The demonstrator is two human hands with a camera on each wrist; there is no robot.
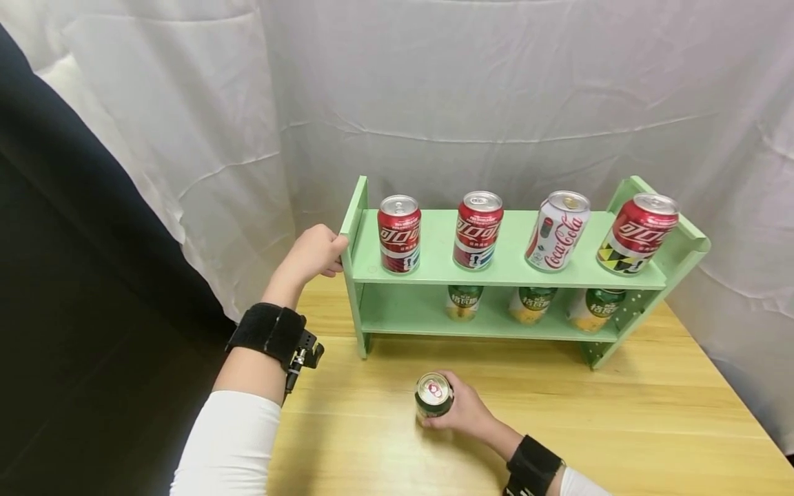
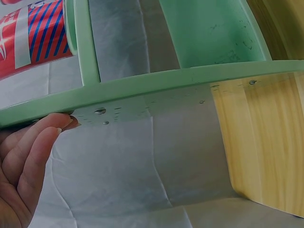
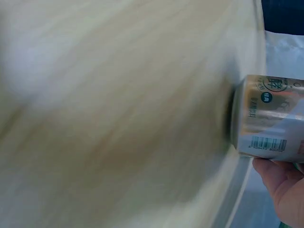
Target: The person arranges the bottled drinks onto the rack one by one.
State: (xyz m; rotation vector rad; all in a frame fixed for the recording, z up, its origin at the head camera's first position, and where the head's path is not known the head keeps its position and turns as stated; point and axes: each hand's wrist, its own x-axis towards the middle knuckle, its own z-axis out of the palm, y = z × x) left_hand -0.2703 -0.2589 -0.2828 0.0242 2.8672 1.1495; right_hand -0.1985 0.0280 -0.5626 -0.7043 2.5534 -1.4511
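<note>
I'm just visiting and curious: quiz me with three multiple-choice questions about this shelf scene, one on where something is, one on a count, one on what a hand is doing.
1. Where does the green can in the right hand stand?
A. On the top shelf
B. On the wooden table in front of the rack
C. On the lower shelf

2. How many cans stand on the top shelf?
A. Two
B. Four
C. Six

3. What is the left hand doing?
A. Holding the rack's left side panel
B. Lifting a red can
C. Lying flat on the table

Answers: 1 B, the can stands on the wooden table before the green rack. 2 B, three red cans and one white can stand in a row. 3 A, its fingers touch the panel's edge.
</note>
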